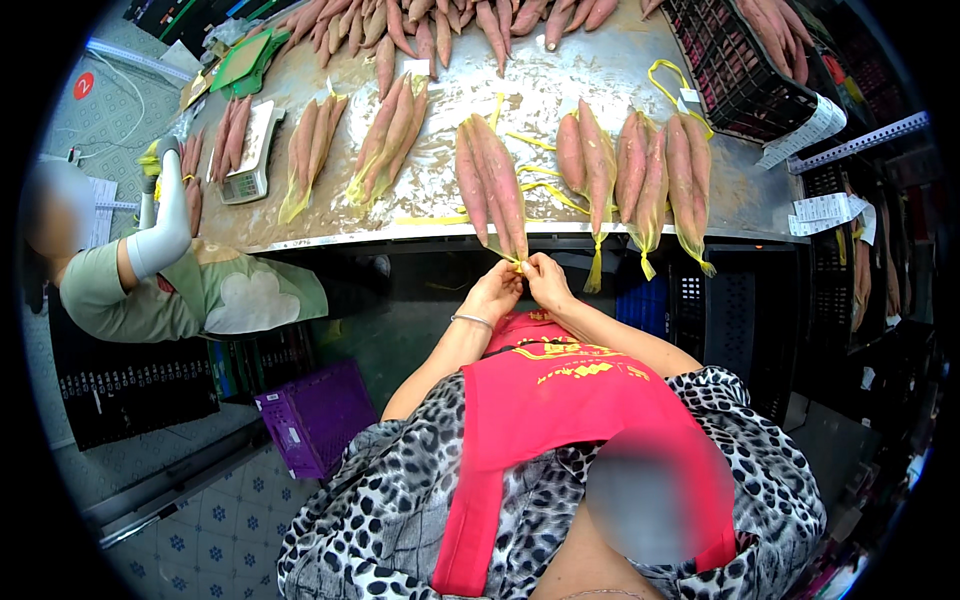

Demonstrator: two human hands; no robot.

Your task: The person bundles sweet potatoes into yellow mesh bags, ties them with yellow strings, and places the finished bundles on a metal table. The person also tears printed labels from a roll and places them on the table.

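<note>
Yellow-meshed, juts past the near edge of the tabletop (452, 92) as a bundle of sweet potatoes (489, 180), with its neck pinched between nearly closed fingers of left hand (494, 294) and right hand (549, 284), probably weighty, stiff inside soft netting, best lifted by that neck with support beneath.

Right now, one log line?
yellow mesh bag: sweet potatoes inside, overhanging table edge | left hand: at bag's tail | right hand: at bag's tail
</note>
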